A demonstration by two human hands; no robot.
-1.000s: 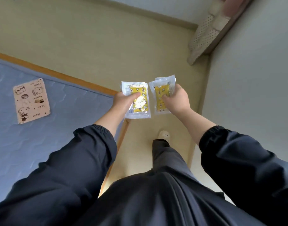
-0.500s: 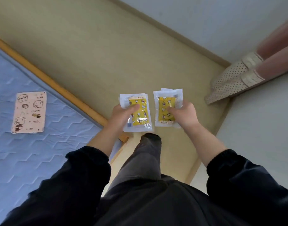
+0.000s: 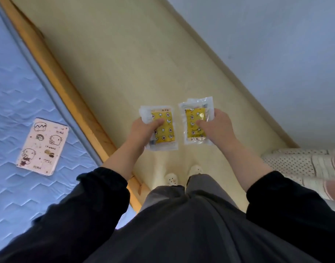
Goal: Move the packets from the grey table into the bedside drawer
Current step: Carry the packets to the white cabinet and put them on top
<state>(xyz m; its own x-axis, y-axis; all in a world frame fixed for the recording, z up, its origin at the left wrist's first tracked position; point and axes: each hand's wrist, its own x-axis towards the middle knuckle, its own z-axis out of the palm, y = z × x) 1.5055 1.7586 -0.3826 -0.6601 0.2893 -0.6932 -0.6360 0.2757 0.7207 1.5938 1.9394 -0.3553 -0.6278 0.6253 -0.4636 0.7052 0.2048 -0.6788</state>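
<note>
Above the pale floor (image 3: pixel 125 63), left hand (image 3: pixel 142 130) grips one yellow packet (image 3: pixel 163 128), right hand (image 3: pixel 218 128) another (image 3: pixel 196 122); fingers hidden behind; print unreadable.

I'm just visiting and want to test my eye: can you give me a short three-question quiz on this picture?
1. True or false: each hand holds a packet.
2. What lies on the blue mattress? A) a pink card B) a phone C) a cup
3. Is the drawer in view?

Key:
1. True: left hand grips the left packet, right hand the right packet.
2. A, the pink card.
3. No; only floor, wall and bed.
</note>
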